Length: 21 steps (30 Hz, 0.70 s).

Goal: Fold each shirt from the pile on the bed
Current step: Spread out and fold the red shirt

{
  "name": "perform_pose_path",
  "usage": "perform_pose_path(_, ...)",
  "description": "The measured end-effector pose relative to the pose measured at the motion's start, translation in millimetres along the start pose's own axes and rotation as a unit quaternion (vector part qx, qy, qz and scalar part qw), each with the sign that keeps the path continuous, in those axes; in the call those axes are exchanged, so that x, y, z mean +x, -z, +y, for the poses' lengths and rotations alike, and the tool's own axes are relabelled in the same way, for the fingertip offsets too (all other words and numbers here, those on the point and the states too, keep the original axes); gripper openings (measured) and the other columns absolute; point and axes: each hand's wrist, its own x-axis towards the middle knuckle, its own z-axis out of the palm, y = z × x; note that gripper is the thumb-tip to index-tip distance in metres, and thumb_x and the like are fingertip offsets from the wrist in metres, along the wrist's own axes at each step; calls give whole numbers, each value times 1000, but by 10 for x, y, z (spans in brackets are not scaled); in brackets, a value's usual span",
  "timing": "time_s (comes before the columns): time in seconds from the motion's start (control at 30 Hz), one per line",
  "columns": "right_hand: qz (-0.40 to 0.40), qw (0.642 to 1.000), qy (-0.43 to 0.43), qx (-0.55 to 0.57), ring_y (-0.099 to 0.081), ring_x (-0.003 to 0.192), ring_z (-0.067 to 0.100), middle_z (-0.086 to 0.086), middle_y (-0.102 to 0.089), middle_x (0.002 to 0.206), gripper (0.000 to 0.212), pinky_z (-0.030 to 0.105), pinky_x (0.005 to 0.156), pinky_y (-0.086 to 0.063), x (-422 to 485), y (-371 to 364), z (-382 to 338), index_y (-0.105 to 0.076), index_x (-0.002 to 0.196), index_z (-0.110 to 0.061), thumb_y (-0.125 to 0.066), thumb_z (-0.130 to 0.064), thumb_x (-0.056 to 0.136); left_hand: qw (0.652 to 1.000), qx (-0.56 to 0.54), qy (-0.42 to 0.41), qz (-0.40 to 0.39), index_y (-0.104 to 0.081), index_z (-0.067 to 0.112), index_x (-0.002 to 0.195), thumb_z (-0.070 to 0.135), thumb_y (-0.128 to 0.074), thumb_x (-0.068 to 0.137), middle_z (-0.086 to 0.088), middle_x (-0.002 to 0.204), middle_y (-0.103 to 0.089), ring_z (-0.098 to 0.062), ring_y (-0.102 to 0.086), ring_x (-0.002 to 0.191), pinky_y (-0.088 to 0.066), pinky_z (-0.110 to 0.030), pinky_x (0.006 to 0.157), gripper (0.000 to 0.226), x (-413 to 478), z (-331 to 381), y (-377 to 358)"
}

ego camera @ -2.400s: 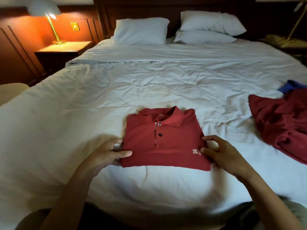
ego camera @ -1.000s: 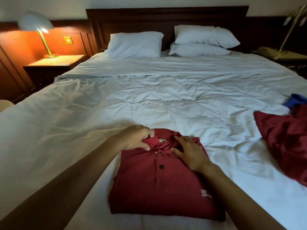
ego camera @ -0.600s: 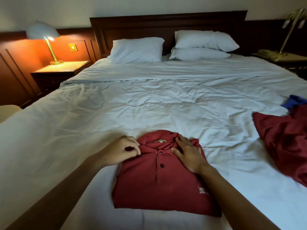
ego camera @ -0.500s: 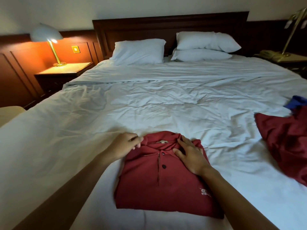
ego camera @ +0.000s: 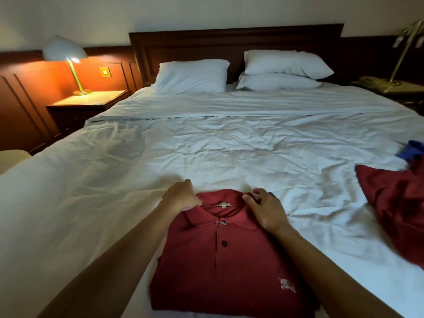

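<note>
A folded dark red polo shirt [ego camera: 231, 267] lies front up on the white bed [ego camera: 206, 152], close to the near edge, its collar pointing away from me. My left hand [ego camera: 181, 196] grips the collar's left side with curled fingers. My right hand [ego camera: 266, 208] pinches the collar's right side at the far edge. An unfolded red shirt [ego camera: 394, 203] lies at the right edge of the bed, with a blue garment [ego camera: 411, 149] just behind it.
Three white pillows [ego camera: 192, 76] lean at the dark wooden headboard [ego camera: 229, 42]. A lit lamp [ego camera: 66, 56] stands on the left nightstand [ego camera: 89, 104]. A brass lamp [ego camera: 403, 49] and a telephone [ego camera: 372, 82] sit on the right nightstand.
Both hands went from the shirt's lower corners up to the collar. In the last half second they slid to the collar's far edge and took hold of it.
</note>
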Motion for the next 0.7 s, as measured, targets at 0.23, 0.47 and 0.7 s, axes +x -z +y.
perform_pose_path(0.23,-39,995,-29,-83,-64,87,27,6,-67,84,27,32,70,-47,377,152,-159,-66,77,-16,-71,-43,79,999,-6,-25,22,-53,14,64,37,-65,80,-1,64,-57,-23,-59,68,-38,-28,57,31,95,31,53)
perform_pose_path(0.47,13,998,36,-48,-61,73,15,-7,-64,67,25,31,70,-44,377,427,0,-63,68,-25,-65,-38,90,993,-107,-15,57,-52,13,55,32,-62,83,-3,57,-58,-25,-59,63,-42,-32,61,36,223,-138,251)
perform_pose_path(0.7,-85,993,46,-70,-62,93,13,-10,-63,92,38,31,85,-49,454,253,-142,-68,102,-26,-71,-56,79,992,-88,-87,-29,-73,19,90,37,-85,71,2,93,-73,-15,-67,91,-54,-29,86,30,363,51,34)
